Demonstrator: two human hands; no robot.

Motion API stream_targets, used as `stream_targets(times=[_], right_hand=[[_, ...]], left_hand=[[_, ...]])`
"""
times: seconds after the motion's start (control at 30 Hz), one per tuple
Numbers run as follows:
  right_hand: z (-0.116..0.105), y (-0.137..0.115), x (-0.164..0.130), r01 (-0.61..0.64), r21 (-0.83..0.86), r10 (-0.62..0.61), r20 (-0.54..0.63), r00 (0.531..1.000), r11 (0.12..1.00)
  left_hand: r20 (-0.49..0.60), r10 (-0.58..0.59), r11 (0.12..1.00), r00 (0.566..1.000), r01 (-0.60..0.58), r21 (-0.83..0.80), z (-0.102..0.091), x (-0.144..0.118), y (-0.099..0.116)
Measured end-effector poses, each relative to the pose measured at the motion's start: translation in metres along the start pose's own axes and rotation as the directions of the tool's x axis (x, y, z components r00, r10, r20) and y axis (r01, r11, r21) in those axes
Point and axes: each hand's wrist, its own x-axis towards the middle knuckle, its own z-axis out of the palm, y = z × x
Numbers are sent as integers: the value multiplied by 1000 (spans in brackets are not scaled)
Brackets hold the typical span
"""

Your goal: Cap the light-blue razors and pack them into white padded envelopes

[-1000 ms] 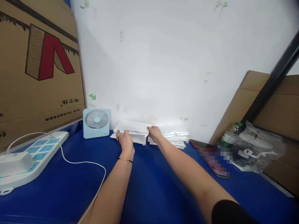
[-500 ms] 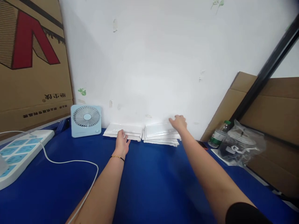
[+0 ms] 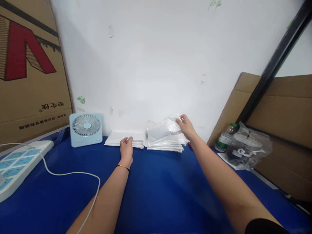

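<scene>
Two low stacks of flat white packets lie against the wall on the blue table (image 3: 158, 191). My left hand (image 3: 126, 150) rests with its fingertips on the front edge of the left stack (image 3: 124, 138); it wears a ring and a thin bracelet. My right hand (image 3: 186, 126) pinches the right end of the top white packet (image 3: 162, 129) and lifts it tilted off the right stack (image 3: 167, 144).
A small light-blue fan (image 3: 85, 129) stands left of the stacks. A white power strip (image 3: 17, 162) with a white cable (image 3: 73, 174) lies at far left before a large cardboard box (image 3: 29, 78). A water bottle (image 3: 225, 139), a clear plastic bag (image 3: 248, 146) and leaning cardboard (image 3: 287, 107) sit at right.
My left hand let go of a packet onto the left stack and stays there. My right hand moved to the right stack and raised its top packet. The view shifted right.
</scene>
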Motion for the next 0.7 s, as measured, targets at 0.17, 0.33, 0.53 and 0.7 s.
stream_targets(times=[0.17, 0.33, 0.53, 0.7], right_hand=[[-3, -9, -37, -220, 699, 243, 68, 968, 681], [2, 30, -82, -619, 703, 568, 365, 737, 350], [14, 62, -131, -716, 483, 542, 469, 697, 504], [17, 63, -140, -600, 339, 460, 411, 787, 725]], left_hand=[[223, -250, 959, 942, 272, -78, 23, -47, -9], [646, -150, 862, 748, 420, -285, 33, -83, -11], [502, 140, 930, 853, 60, -362, 30, -70, 4], [328, -85, 990, 941, 117, -80, 28, -54, 3]])
